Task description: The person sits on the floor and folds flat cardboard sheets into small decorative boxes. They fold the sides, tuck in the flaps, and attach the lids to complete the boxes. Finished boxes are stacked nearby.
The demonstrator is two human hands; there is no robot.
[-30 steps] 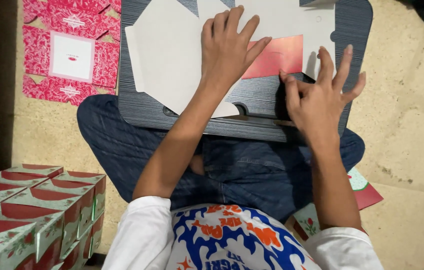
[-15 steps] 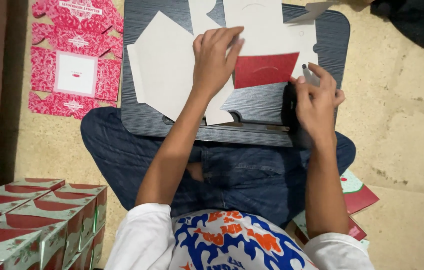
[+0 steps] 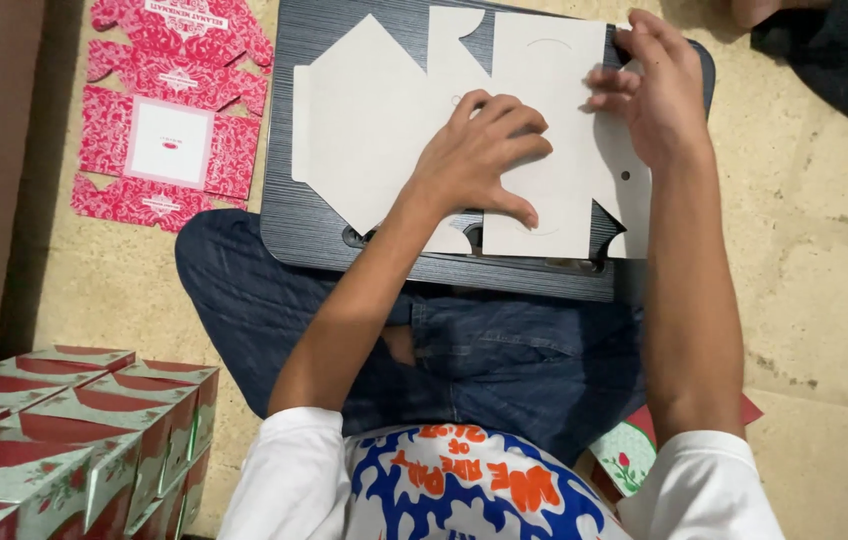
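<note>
My left hand (image 3: 479,150) lies in the middle of the frame, palm down on the flat white cardboard box blank (image 3: 394,130); its fingers are curled and a little apart, tips pressing the card rather than clamped round anything, and the thumb reaches toward the lower edge of the sheet. My right hand (image 3: 654,95) sits at the upper right; its fingers are bent together over the far right edge of the same blank, though I cannot tell whether they pinch it or only rest there. The blank lies plain side up and spreads across the dark lap tray (image 3: 289,215) in the upper centre, which rests over my jeans-clad legs (image 3: 504,360). To the upper left, on the floor just beside the tray, lies a flat pink printed box blank (image 3: 169,140); at the lower left stands a stack of folded red and green boxes (image 3: 54,420).
</note>
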